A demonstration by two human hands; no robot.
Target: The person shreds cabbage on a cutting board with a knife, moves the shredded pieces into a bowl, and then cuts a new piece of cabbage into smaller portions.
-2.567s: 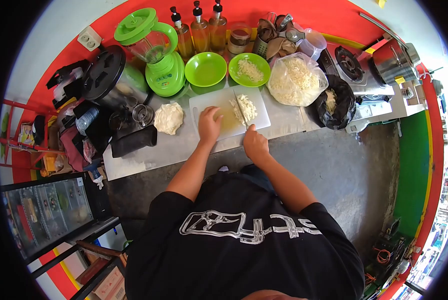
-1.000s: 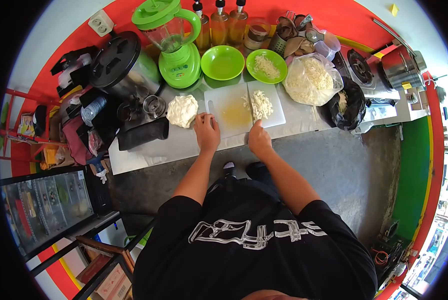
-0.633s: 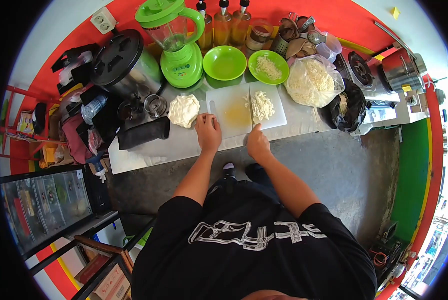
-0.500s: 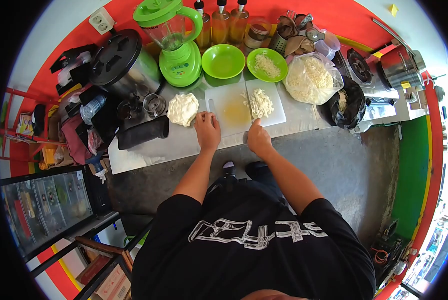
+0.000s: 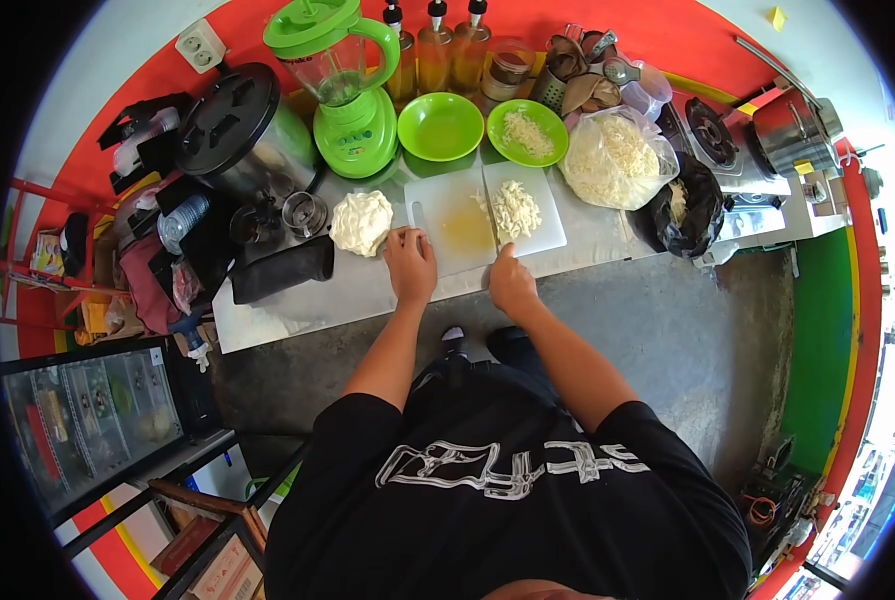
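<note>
A white cutting board (image 5: 536, 235) lies on the metal table, with a pale wet yellowish patch on its left half. My left hand (image 5: 411, 265) is at the board's near left corner, fingers bent and closed on its edge. In my right hand (image 5: 514, 283) is a knife (image 5: 490, 210), its narrow blade pointing away from me across the board. Chopped white pieces (image 5: 517, 211) are heaped just right of the blade, and a few bits sit to its left. Beside my left hand rests a lumpy cream-white mass (image 5: 362, 222), apart from the fingers.
Behind the board stand a green bowl (image 5: 442, 128), a green plate (image 5: 544, 152) with white shreds and a green blender (image 5: 356, 130). A bag of pale shreds (image 5: 620, 160) and a black bag (image 5: 690, 215) lie right. A dark cloth-like bundle (image 5: 284, 270) lies left.
The whole view has shifted slightly. Both hands keep nearly the same place at the board, and the knife and the white heap look unchanged.
</note>
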